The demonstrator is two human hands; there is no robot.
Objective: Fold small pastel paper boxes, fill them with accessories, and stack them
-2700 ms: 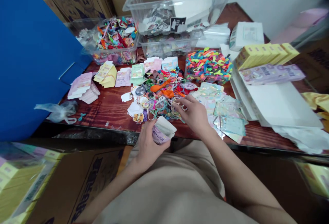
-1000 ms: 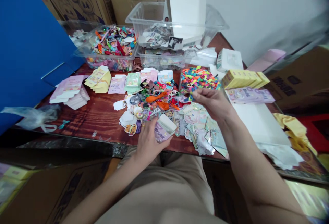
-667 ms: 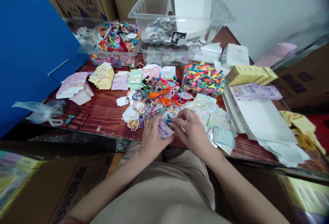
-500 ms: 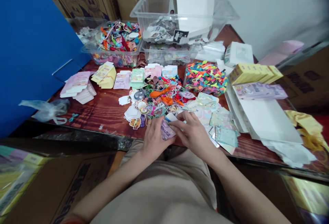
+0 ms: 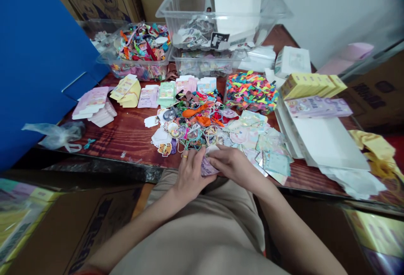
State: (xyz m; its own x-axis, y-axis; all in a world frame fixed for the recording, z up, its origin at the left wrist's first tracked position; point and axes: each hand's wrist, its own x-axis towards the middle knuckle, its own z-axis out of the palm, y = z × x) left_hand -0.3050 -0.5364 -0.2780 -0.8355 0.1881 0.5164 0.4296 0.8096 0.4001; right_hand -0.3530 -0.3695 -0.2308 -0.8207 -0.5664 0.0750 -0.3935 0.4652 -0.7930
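Observation:
A small purple printed box [image 5: 208,167] is between my two hands at the table's front edge. My left hand [image 5: 193,170] wraps around its left side and underside, a ring on one finger. The fingers of my right hand [image 5: 229,161] are closed at the box's upper end, by a pale flap [image 5: 211,149]. What the right fingertips pinch inside is hidden. Just beyond my hands lies a heap of hair ties and balloons [image 5: 198,117]. Stickers and card sheets [image 5: 265,144] spread to the right, and a tiger-face sticker [image 5: 164,149] lies on the left.
Flat folded cartons [image 5: 94,102] and yellow cartons [image 5: 129,92] lie at the left. A tub of colourful balloons [image 5: 251,92] stands behind the heap. Clear bins [image 5: 139,52] line the back. At the right is a white tray [image 5: 328,144] with yellow boxes [image 5: 311,85] beyond.
My right fingers have moved down against the box's upper end, and the white and blue piece seen there before no longer shows. The left hand keeps its hold.

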